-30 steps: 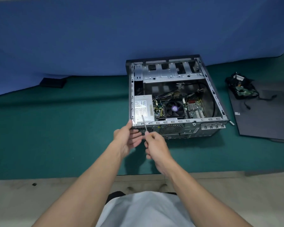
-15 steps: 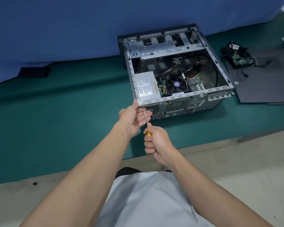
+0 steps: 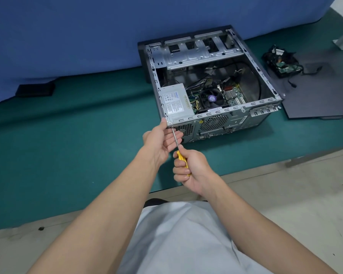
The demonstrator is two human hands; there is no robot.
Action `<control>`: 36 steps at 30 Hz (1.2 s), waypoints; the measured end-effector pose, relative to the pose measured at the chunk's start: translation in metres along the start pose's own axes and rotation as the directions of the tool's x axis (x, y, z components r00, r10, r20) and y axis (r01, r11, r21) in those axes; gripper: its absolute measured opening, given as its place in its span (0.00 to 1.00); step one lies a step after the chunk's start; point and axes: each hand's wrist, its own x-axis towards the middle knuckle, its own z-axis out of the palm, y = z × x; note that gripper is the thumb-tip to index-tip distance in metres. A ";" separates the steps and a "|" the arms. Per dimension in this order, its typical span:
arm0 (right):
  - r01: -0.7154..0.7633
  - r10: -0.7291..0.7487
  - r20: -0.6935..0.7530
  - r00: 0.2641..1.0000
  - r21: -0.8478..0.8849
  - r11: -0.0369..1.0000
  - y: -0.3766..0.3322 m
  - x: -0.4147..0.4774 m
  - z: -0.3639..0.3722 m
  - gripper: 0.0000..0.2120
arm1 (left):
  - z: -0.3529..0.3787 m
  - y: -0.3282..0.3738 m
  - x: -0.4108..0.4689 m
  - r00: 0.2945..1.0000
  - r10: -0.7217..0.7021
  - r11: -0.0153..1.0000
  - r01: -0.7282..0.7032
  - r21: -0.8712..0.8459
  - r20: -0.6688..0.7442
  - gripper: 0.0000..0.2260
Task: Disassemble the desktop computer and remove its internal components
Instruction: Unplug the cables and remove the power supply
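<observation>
An open desktop computer case point(image 3: 251, 56) lies on its side on a green mat point(image 3: 77, 135). Inside it I see a grey power supply point(image 3: 175, 102) at the near left corner, a black CPU fan point(image 3: 212, 98) and the motherboard point(image 3: 233, 93). My right hand point(image 3: 190, 170) is shut on the yellow handle of a screwdriver point(image 3: 181, 157). Its metal shaft points up to the case's near left rear corner. My left hand point(image 3: 160, 140) rests against that corner, with its fingers curled beside the shaft.
A removed black component with loose cables point(image 3: 281, 62) lies on a dark side panel point(image 3: 325, 95) to the right of the case. A blue backdrop point(image 3: 87, 26) hangs behind. A black block point(image 3: 35, 89) sits at the left. Beige floor point(image 3: 285, 194) borders the mat.
My right hand has slid back down the screwdriver, so the yellow handle shows. The tip has dropped from above the power supply to the case's rear corner. The view has shifted closer.
</observation>
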 end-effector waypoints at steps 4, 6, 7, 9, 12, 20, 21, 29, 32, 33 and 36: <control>-0.157 0.120 0.189 0.975 0.197 0.968 -0.003 0.001 -0.007 0.16 | -0.001 0.000 -0.001 1.000 -0.008 1.000 0.008 -0.004 0.012 0.19; -0.209 0.139 0.276 0.951 0.242 0.948 -0.005 0.002 -0.010 0.14 | -0.001 0.001 -0.001 1.000 -0.010 1.000 0.010 -0.002 0.013 0.18; -0.228 0.145 0.306 0.941 0.256 0.939 -0.005 0.002 -0.011 0.13 | -0.001 0.001 -0.001 1.000 -0.011 1.000 0.011 -0.001 0.013 0.18; -0.260 0.154 0.346 0.925 0.285 0.923 -0.005 0.003 -0.012 0.13 | -0.001 0.001 -0.001 1.000 -0.015 1.000 0.016 -0.003 0.011 0.18; -0.288 0.144 0.392 0.909 0.339 0.895 -0.005 0.004 -0.013 0.13 | 0.000 0.002 -0.003 1.000 -0.017 1.000 0.017 -0.013 0.004 0.18; -0.158 0.120 0.168 0.979 0.233 0.960 -0.009 -0.002 0.000 0.18 | 0.004 0.000 -0.005 1.000 -0.011 1.000 0.011 -0.023 -0.022 0.18; -0.112 0.094 0.100 0.991 0.196 0.974 -0.009 -0.003 0.004 0.18 | 0.005 0.000 -0.005 1.000 -0.010 1.000 0.009 -0.023 -0.026 0.18; -0.008 -0.529 -0.162 0.833 -0.960 0.281 0.004 -0.004 0.028 0.12 | 0.005 0.001 -0.002 1.000 0.001 1.000 -0.001 0.008 -0.031 0.19; 0.013 -0.556 -0.150 0.817 -0.960 0.279 0.004 -0.002 0.024 0.12 | 0.004 -0.001 -0.003 1.000 0.011 1.000 -0.010 0.024 -0.018 0.14; 0.066 -0.527 -0.157 0.835 -0.923 0.379 0.002 -0.002 0.022 0.13 | 0.003 -0.002 -0.004 1.000 0.017 0.999 -0.017 0.032 0.002 0.09; 0.171 -0.256 -0.162 0.953 -0.412 0.895 -0.007 -0.004 0.013 0.16 | 0.003 -0.005 -0.007 0.998 0.053 0.998 -0.054 0.042 0.028 0.03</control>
